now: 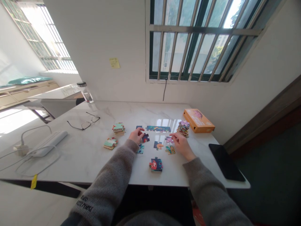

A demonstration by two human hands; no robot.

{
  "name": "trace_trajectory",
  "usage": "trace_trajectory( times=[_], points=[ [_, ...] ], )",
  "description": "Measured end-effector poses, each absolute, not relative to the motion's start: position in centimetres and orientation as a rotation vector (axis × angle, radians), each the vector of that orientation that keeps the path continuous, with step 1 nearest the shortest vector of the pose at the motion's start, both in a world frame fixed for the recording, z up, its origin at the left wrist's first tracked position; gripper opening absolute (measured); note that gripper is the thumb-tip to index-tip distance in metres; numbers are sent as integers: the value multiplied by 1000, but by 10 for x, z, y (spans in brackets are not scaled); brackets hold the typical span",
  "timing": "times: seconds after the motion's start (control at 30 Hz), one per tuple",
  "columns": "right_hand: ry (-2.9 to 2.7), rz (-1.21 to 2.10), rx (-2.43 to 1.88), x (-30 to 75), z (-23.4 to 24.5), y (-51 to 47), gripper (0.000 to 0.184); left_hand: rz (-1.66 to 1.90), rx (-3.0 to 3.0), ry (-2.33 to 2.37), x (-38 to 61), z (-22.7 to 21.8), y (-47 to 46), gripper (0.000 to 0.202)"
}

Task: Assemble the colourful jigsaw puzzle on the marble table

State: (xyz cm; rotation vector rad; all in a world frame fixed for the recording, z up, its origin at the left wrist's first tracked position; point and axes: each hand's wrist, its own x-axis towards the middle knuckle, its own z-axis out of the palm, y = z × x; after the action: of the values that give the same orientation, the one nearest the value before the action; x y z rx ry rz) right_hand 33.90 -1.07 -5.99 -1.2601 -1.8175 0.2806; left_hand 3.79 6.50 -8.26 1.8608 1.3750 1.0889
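Left hand (136, 135) and right hand (180, 144) rest on loose puzzle pieces (158, 145), hold unclear, one joined strip (158, 128) on the desk (82, 157), stacks (183, 128) unplaced.

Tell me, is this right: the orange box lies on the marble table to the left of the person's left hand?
No, the side is wrong. The head view shows the orange box on the marble table to the right of the person's right hand, not to the left of the left hand.
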Motion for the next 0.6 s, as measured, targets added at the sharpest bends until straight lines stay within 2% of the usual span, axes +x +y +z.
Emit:
trace_trajectory(
  times=[0.33,0.6],
  points=[
    [-1940,229,-1281,329,-69,-10,22,1089,1907,1361,39,-87,69,25],
    [-2046,116,-1280,320,-72,-12,17,1010,2278,1350,35,-78,62,24]
  ],
)
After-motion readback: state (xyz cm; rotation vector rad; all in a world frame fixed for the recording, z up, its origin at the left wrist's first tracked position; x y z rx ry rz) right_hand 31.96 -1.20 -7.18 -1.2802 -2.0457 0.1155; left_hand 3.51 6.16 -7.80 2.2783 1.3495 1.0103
